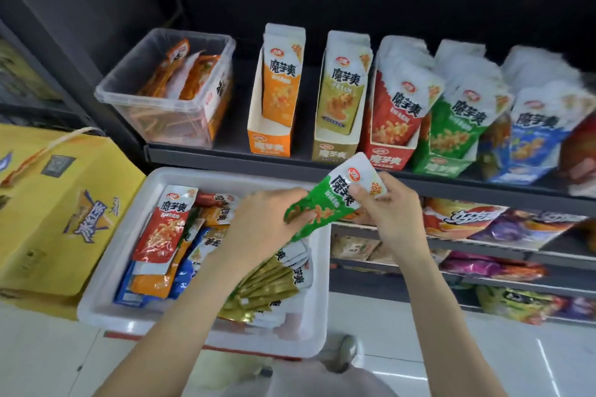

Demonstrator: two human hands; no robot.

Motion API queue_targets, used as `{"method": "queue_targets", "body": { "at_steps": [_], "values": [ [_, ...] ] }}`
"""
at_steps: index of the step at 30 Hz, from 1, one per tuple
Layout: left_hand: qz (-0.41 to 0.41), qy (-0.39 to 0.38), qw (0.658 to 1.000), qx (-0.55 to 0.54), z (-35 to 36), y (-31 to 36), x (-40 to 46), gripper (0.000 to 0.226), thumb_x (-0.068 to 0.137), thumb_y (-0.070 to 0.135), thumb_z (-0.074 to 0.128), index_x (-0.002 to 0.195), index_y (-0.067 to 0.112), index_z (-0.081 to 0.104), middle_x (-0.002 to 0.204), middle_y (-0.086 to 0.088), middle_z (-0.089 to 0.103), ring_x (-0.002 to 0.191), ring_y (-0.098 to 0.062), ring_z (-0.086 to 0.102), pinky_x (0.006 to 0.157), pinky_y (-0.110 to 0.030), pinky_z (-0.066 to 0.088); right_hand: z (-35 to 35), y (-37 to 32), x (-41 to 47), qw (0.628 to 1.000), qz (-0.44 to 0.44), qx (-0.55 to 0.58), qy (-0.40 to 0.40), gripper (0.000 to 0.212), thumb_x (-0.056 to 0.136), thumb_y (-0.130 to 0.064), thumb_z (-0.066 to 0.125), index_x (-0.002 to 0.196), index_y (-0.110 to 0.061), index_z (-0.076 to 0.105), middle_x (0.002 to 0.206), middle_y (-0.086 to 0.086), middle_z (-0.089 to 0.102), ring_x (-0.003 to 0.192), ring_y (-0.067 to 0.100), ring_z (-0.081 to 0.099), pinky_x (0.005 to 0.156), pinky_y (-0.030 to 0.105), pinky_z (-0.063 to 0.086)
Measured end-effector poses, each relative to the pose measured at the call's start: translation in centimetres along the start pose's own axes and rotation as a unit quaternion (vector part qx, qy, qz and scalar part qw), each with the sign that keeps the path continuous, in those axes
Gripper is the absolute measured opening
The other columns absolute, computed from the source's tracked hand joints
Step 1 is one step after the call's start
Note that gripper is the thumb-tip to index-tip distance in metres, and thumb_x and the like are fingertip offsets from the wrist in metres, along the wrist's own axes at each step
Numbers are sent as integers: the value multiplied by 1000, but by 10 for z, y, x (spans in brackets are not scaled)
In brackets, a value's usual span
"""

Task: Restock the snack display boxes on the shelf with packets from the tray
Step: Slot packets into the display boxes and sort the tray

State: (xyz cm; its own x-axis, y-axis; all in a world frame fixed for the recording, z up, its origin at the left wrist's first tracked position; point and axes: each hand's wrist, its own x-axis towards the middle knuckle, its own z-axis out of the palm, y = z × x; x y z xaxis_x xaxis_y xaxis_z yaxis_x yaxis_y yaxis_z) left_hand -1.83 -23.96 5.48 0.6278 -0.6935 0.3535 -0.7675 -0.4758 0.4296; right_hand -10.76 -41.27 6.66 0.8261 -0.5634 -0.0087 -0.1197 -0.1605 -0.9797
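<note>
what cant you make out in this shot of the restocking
Head view:
- Blue display box: motion-blurred, print unreadable.
- Tray packets under the left hand and forearm: hidden.
- Green packet: lower end covered by left fingers, top corner by the right hand.
- Lower shelf bags: blurred, cut by right edge.

Both forearms are bare to the frame's lower edge, with no sleeve showing. The left hand (261,222) and right hand (392,213) wear no gloves, rings or watch.
</note>
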Motion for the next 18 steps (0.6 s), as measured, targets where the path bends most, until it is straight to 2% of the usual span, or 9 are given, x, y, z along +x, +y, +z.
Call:
{"method": "queue_targets", "body": {
  "at_steps": [2, 5, 7, 9, 11, 12, 14, 16, 18],
  "values": [
    [10, 35, 999, -16, 11, 16, 20, 36, 81, 44, 62, 109, 20, 65, 93, 5, 72, 76, -12, 67, 62, -27, 54, -27, -6, 0, 997, -14, 24, 68, 6, 88, -16, 67, 93, -20, 66, 81, -9, 72, 61, 6, 67, 52, 20, 52],
    [74, 118, 990, 21, 27, 39, 57, 44, 84, 37, 63, 123, 18, 57, 115, 0, 64, 104, -18, 56, 84, -29, 47, -78, -15, 0, 974, -75, 14, 214, 5, 90, -21, 66, 92, -24, 62, 75, -19, 70, 66, 2, 68, 63, 22, 56],
    [119, 149, 981, 31, 39, 53, 81, 39, 85, 30, 63, 120, 13, 60, 117, -4, 62, 109, -22, 53, 91, -33, 44, -112, -22, 4, 940, -124, -19, 317, 7, 91, -26, 64, 96, -21, 61, 74, -27, 68, 70, -1, 68, 70, 29, 58],
    [151, 152, 976, 33, 55, 68, 101, 32, 84, 24, 65, 113, 13, 64, 113, -4, 64, 106, -26, 56, 90, -38, 45, -141, -30, 12, 911, -168, -51, 373, 5, 92, -30, 63, 95, -28, 60, 76, -28, 67, 70, 0, 67, 71, 37, 59],
    [168, 126, 976, 59, 72, 81, 116, 31, 81, 25, 66, 110, 15, 66, 111, -2, 64, 105, -26, 56, 90, -38, 42, -160, -40, 29, 903, -199, -100, 368, 5, 92, -33, 62, 89, -34, 58, 73, -21, 66, 65, 9, 64, 64, 39, 55],
    [174, 107, 976, 77, 80, 86, 122, 31, 81, 27, 66, 110, 16, 67, 111, -1, 64, 106, -26, 56, 90, -39, 41, -167, -45, 40, 902, -207, -149, 349, 5, 91, -33, 62, 89, -29, 60, 70, -14, 63, 63, 15, 61, 61, 38, 49],
    [178, 73, 975, 110, 91, 93, 131, 34, 80, 29, 69, 111, 16, 67, 112, -1, 64, 108, -26, 54, 92, -41, 40, -172, -55, 65, 888, -209, -285, 293, 22, 89, -32, 62, 95, -10, 64, 69, 2, 60, 62, 23, 55, 60, 33, 38],
    [180, 58, 972, 138, 98, 96, 136, 33, 79, 31, 69, 109, 16, 69, 112, -1, 65, 109, -26, 53, 93, -44, 40, -167, -64, 92, 862, -193, -412, 222, 29, 89, -31, 63, 105, -7, 63, 75, 14, 62, 71, 31, 58, 60, 31, 31],
    [183, 56, 970, 150, 103, 96, 138, 30, 78, 29, 69, 105, 16, 71, 110, -1, 66, 108, -26, 54, 92, -44, 41, -159, -68, 115, 841, -162, -487, 171, 38, 89, -32, 64, 120, -12, 60, 89, 18, 66, 86, 36, 60, 62, 30, 32]
  ]
}}
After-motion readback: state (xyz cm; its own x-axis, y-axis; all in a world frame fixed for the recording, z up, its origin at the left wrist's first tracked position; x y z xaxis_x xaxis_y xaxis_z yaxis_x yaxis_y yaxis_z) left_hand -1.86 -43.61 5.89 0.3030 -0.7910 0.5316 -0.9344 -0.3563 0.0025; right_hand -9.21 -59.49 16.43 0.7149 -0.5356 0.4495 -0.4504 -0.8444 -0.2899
